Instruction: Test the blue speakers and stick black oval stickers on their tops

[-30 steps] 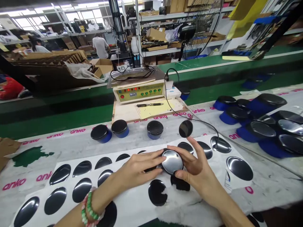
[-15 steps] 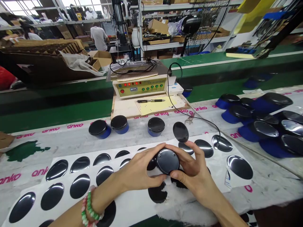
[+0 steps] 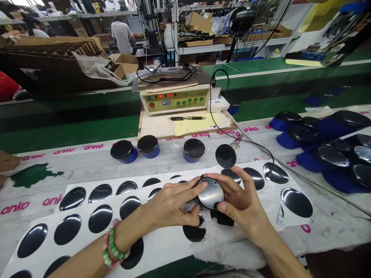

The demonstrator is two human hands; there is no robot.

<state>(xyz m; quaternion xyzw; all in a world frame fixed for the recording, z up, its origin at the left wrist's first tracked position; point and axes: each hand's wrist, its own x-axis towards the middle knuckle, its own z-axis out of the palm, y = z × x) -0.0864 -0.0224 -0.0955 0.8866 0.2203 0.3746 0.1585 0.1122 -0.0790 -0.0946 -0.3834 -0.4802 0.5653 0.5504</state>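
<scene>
A round part (image 3: 211, 194) with a glossy dark face and small holes near its rim is between my hands. My right hand (image 3: 242, 202) grips its right side, thumb at the lower edge and fingers behind. My left hand (image 3: 171, 200) is curled at its left side, with a fingertip pressed on the face. Close above my right index finger is a thin dark disc (image 3: 225, 155); whether they touch, I cannot tell. Below lie white sheets (image 3: 162, 243) bearing rows of glossy black ovals (image 3: 100, 219). A torn-looking black piece (image 3: 193, 233) lies under my left thumb.
Blue-sided, black-topped round parts (image 3: 194, 150) stand behind the sheets. More are clustered at the right (image 3: 333, 156). A control box (image 3: 176, 101) with lit indicators sits beyond, a pen (image 3: 188, 118) before it. A cable (image 3: 246, 138) crosses the table. A person (image 3: 122, 36) is in the background.
My left fingertip has moved onto the face of the round part, and my left thumb has come away from its lower edge. The part's face now catches more light. The view has shifted slightly.
</scene>
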